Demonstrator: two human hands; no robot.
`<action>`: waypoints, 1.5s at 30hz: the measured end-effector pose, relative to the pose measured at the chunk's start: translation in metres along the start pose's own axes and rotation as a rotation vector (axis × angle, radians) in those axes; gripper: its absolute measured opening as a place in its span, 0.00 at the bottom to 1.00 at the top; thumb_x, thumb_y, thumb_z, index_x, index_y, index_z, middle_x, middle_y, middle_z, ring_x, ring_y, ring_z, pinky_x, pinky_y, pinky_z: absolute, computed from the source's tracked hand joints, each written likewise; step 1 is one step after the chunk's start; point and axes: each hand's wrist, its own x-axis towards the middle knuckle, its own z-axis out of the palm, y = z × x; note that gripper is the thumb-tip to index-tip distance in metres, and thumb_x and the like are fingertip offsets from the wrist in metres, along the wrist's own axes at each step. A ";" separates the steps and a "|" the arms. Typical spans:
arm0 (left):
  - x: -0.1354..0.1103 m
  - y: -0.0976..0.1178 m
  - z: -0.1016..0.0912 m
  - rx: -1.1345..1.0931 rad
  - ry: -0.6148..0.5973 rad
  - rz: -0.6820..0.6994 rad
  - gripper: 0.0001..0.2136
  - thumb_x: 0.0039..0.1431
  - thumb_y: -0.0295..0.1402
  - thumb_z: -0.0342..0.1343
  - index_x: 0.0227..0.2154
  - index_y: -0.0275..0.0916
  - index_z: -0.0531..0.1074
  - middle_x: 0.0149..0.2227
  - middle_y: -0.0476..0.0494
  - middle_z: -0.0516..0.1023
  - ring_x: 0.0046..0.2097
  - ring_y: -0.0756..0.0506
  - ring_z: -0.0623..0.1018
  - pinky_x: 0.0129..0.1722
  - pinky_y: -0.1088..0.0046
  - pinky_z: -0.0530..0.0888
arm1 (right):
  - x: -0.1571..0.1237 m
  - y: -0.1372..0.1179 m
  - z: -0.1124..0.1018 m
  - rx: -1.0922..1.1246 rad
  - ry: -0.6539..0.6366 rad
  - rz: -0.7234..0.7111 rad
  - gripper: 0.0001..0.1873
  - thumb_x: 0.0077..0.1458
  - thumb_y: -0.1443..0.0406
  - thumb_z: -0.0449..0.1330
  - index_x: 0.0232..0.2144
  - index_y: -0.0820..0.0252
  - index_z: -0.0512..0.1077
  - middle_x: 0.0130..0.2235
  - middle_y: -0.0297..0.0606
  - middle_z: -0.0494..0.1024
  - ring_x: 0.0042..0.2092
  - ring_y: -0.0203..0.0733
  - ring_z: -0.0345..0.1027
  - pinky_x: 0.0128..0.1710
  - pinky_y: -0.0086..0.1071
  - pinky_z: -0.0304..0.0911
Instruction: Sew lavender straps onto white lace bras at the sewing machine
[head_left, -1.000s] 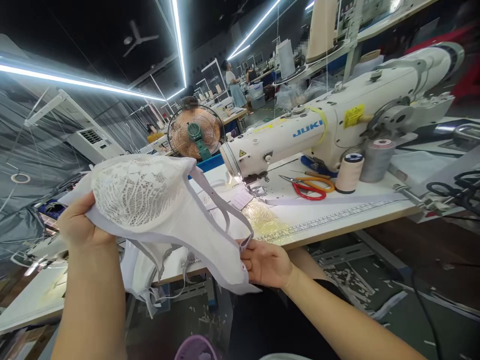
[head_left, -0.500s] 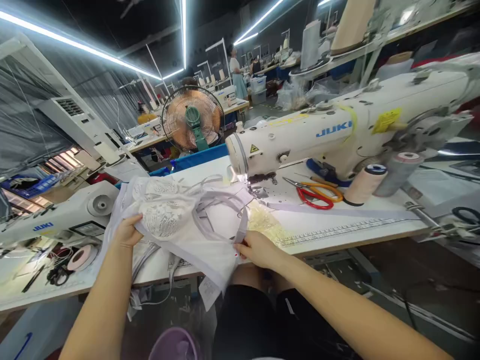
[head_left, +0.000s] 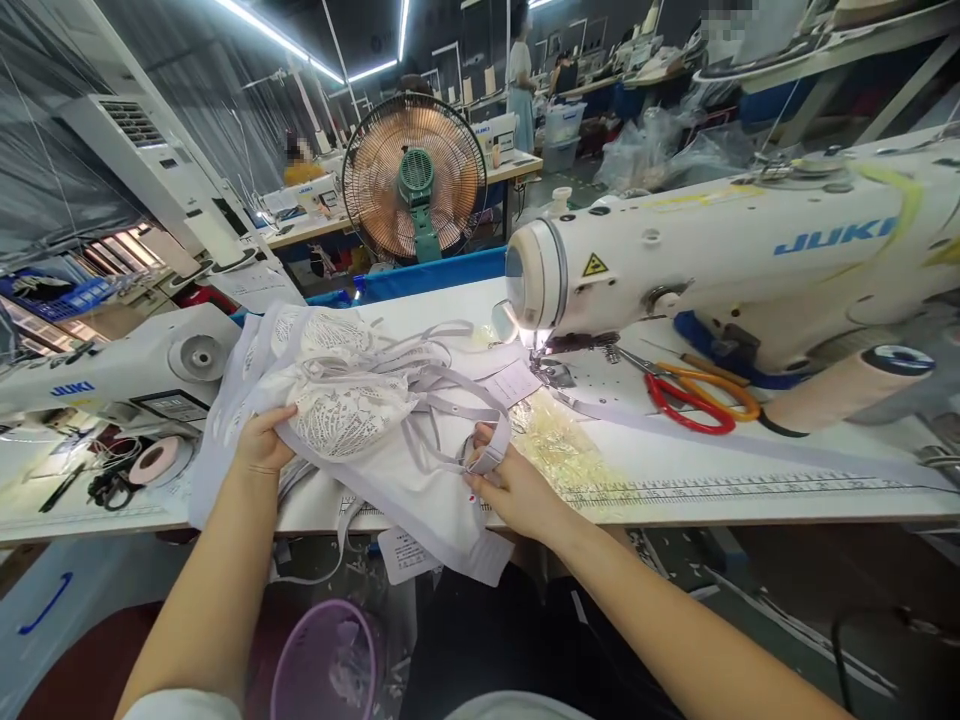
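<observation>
A white lace bra (head_left: 352,420) lies across the front of the sewing table, its lower side hanging over the edge with white tags (head_left: 409,556). My left hand (head_left: 266,438) pinches the bra's left edge beside a lace cup. My right hand (head_left: 514,485) is closed on a pale grey strap (head_left: 491,455) of the same bra, fingers curled round it. More pale straps lie in loops over the cups. Just beyond my right hand stands a white JUKI sewing machine (head_left: 645,265), its lamp lit over the needle.
Red-handled scissors (head_left: 690,405) and orange-handled ones (head_left: 724,392) lie under the machine arm near a peach thread cone (head_left: 847,390). Yellowish lace (head_left: 559,450) rests by a printed ruler (head_left: 675,490). A second machine (head_left: 150,365) is at left, a fan (head_left: 415,175) behind, a purple bin (head_left: 322,670) below.
My right hand has turned and now grips the strap higher up. Straps have come over the cups, and the open loop of the bra has folded down. The view has shifted toward the table.
</observation>
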 end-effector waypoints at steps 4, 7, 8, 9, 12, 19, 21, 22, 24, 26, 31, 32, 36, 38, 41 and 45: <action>-0.001 -0.001 0.000 -0.019 0.036 0.025 0.24 0.41 0.25 0.55 0.46 0.36 0.69 0.39 0.40 0.79 0.51 0.34 0.72 0.52 0.54 0.69 | 0.003 0.001 0.008 0.233 -0.009 0.055 0.08 0.50 0.63 0.55 0.31 0.60 0.72 0.58 0.45 0.59 0.59 0.52 0.51 0.51 0.42 0.59; -0.001 0.000 0.005 -0.040 0.030 0.032 0.20 0.43 0.30 0.56 0.44 0.36 0.71 0.37 0.39 0.79 0.51 0.33 0.71 0.51 0.53 0.69 | 0.007 0.000 0.012 0.375 -0.013 0.046 0.10 0.50 0.61 0.55 0.33 0.60 0.71 0.57 0.44 0.59 0.58 0.49 0.54 0.50 0.39 0.60; 0.000 0.002 0.007 -0.046 0.018 0.026 0.19 0.44 0.31 0.56 0.43 0.36 0.71 0.38 0.39 0.79 0.51 0.33 0.71 0.51 0.53 0.69 | 0.007 0.000 0.012 0.408 -0.006 0.051 0.11 0.50 0.61 0.55 0.36 0.60 0.71 0.57 0.44 0.59 0.57 0.48 0.56 0.50 0.39 0.60; 0.001 0.003 0.008 -0.051 0.006 0.021 0.19 0.45 0.33 0.56 0.43 0.37 0.71 0.39 0.39 0.79 0.52 0.33 0.70 0.51 0.53 0.68 | 0.007 -0.001 0.010 0.424 0.004 0.063 0.14 0.50 0.61 0.55 0.39 0.59 0.70 0.57 0.43 0.59 0.55 0.47 0.58 0.49 0.38 0.61; 0.004 0.006 0.012 -0.074 -0.019 0.048 0.18 0.48 0.38 0.55 0.43 0.39 0.71 0.40 0.40 0.78 0.54 0.33 0.68 0.52 0.52 0.67 | 0.002 -0.003 -0.003 0.336 0.002 0.146 0.17 0.50 0.62 0.55 0.43 0.59 0.68 0.51 0.44 0.68 0.49 0.46 0.65 0.45 0.38 0.63; -0.001 -0.009 0.001 -0.106 -0.007 0.006 0.17 0.53 0.40 0.51 0.45 0.41 0.70 0.43 0.42 0.78 0.56 0.34 0.66 0.53 0.53 0.66 | -0.020 0.002 -0.028 0.184 -0.222 0.367 0.07 0.50 0.62 0.52 0.25 0.60 0.65 0.22 0.34 0.74 0.23 0.37 0.68 0.25 0.30 0.62; -0.005 -0.016 -0.004 -0.082 0.042 -0.025 0.18 0.50 0.34 0.54 0.45 0.40 0.70 0.42 0.41 0.78 0.55 0.34 0.67 0.53 0.53 0.66 | -0.021 0.001 -0.027 0.112 -0.234 0.365 0.06 0.50 0.63 0.52 0.25 0.59 0.65 0.20 0.33 0.74 0.23 0.37 0.68 0.24 0.28 0.60; -0.007 -0.018 -0.006 -0.064 0.067 -0.028 0.18 0.48 0.32 0.55 0.45 0.39 0.70 0.42 0.41 0.78 0.54 0.34 0.68 0.53 0.52 0.66 | -0.021 0.000 -0.026 0.073 -0.239 0.371 0.05 0.49 0.64 0.53 0.25 0.59 0.65 0.19 0.33 0.74 0.23 0.38 0.68 0.24 0.28 0.59; -0.008 -0.020 -0.010 -0.030 0.102 -0.017 0.19 0.46 0.30 0.56 0.45 0.40 0.70 0.41 0.42 0.79 0.54 0.34 0.68 0.53 0.52 0.66 | -0.019 -0.002 -0.025 0.011 -0.247 0.383 0.05 0.48 0.64 0.53 0.24 0.59 0.65 0.18 0.33 0.73 0.23 0.38 0.68 0.23 0.28 0.57; -0.008 -0.020 -0.013 0.005 0.104 0.000 0.20 0.46 0.31 0.57 0.45 0.41 0.70 0.41 0.42 0.78 0.55 0.34 0.67 0.54 0.52 0.66 | -0.018 -0.004 -0.024 -0.017 -0.241 0.386 0.06 0.48 0.64 0.53 0.22 0.58 0.64 0.18 0.33 0.73 0.23 0.39 0.68 0.23 0.28 0.56; -0.005 -0.021 -0.018 0.079 0.053 0.031 0.22 0.45 0.33 0.58 0.47 0.43 0.69 0.45 0.42 0.77 0.57 0.33 0.63 0.54 0.52 0.66 | -0.018 -0.002 -0.022 -0.056 -0.203 0.338 0.07 0.47 0.64 0.53 0.20 0.58 0.63 0.17 0.32 0.72 0.22 0.39 0.68 0.22 0.28 0.54; -0.005 -0.021 -0.018 0.080 0.056 0.035 0.22 0.45 0.34 0.58 0.47 0.43 0.69 0.45 0.42 0.77 0.57 0.33 0.63 0.54 0.51 0.66 | -0.018 -0.001 -0.022 -0.055 -0.206 0.328 0.07 0.47 0.64 0.53 0.20 0.58 0.63 0.18 0.33 0.73 0.22 0.39 0.68 0.22 0.28 0.54; -0.006 -0.022 -0.017 0.057 0.082 0.020 0.21 0.47 0.34 0.57 0.47 0.42 0.69 0.47 0.42 0.75 0.58 0.33 0.62 0.54 0.51 0.67 | -0.019 0.000 -0.022 -0.036 -0.232 0.324 0.07 0.49 0.63 0.51 0.21 0.58 0.63 0.20 0.34 0.74 0.23 0.39 0.68 0.22 0.29 0.56; -0.007 -0.021 -0.016 0.048 0.074 0.016 0.21 0.47 0.33 0.57 0.48 0.43 0.68 0.47 0.43 0.75 0.58 0.33 0.62 0.54 0.52 0.67 | -0.020 -0.001 -0.023 -0.036 -0.236 0.329 0.08 0.49 0.63 0.51 0.21 0.58 0.62 0.21 0.34 0.74 0.23 0.40 0.69 0.23 0.29 0.57; -0.006 -0.021 -0.016 0.047 0.065 0.022 0.23 0.47 0.33 0.57 0.49 0.43 0.67 0.47 0.43 0.75 0.58 0.34 0.62 0.54 0.53 0.67 | -0.020 -0.002 -0.024 -0.050 -0.235 0.333 0.08 0.49 0.63 0.51 0.21 0.58 0.62 0.20 0.34 0.74 0.24 0.40 0.69 0.23 0.29 0.57; -0.006 -0.020 -0.017 0.044 0.070 0.005 0.23 0.46 0.33 0.57 0.49 0.44 0.67 0.46 0.43 0.76 0.58 0.33 0.62 0.54 0.51 0.67 | -0.019 -0.002 -0.019 -0.059 -0.229 0.337 0.07 0.49 0.64 0.51 0.21 0.58 0.63 0.21 0.34 0.74 0.24 0.40 0.69 0.22 0.29 0.56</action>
